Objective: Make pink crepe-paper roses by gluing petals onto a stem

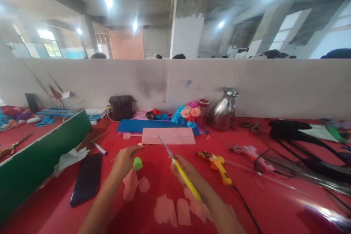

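Note:
My left hand (127, 158) is closed in a pinch above the red table, on what looks like a thin stick (146, 144). A small peach-coloured piece shows at its fingertips. In my right hand (188, 171) are yellow-handled scissors (184, 177), their blades together and pointing up and away to the left. Below my left hand lie a green paper piece (138, 163) and a cut pink paper piece (130, 185). More pink petal-shaped pieces (164, 210) are spread near the front, some partly under my right forearm. A folded pink paper strip (168, 136) lies beyond both hands.
A dark phone (86, 179) and a marker (100, 148) lie left, beside a green board (46, 153). Yellow (218, 164) and pink (255, 155) glue guns with cords are right. Paper flowers (189, 114), a metal jug (224, 111) and a dark bag (121, 107) stand behind.

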A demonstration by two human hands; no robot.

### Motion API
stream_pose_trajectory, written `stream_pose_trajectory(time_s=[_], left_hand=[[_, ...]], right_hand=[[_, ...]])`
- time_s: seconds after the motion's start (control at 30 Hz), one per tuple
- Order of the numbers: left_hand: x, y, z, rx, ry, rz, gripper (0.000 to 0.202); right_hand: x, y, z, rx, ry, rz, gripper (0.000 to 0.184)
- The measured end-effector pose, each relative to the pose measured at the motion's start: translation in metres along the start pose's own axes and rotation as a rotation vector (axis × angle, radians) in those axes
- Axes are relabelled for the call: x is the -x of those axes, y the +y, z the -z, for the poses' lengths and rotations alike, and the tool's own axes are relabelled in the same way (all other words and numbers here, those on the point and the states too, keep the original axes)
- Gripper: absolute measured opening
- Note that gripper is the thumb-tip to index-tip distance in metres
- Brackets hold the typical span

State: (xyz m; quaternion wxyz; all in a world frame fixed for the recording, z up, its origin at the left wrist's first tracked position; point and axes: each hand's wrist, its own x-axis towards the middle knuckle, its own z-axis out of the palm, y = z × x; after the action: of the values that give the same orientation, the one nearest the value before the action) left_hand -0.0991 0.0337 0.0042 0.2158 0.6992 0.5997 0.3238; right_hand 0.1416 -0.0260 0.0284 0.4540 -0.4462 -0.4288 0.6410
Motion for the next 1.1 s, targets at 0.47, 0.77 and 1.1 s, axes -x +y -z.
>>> stream_pose_trajectory(time_s=[0.47,0.77,1.1], left_hand=[[0.015,0.024,-0.004,-0.152,-0.035,0.106,0.028],[0.032,0.043,-0.004,-0.495,0.041,0.096,0.034],[0.037,0.052,-0.004,-0.683,0.063,0.001,0.036]], right_hand=[[0.005,-0.003,-0.003,0.089,0.019,0.013,0.029],[0.003,-0.002,-0.005,0.165,0.044,-0.098,0.03],[0.002,-0.003,-0.002,0.274,0.048,-0.16,0.039]])
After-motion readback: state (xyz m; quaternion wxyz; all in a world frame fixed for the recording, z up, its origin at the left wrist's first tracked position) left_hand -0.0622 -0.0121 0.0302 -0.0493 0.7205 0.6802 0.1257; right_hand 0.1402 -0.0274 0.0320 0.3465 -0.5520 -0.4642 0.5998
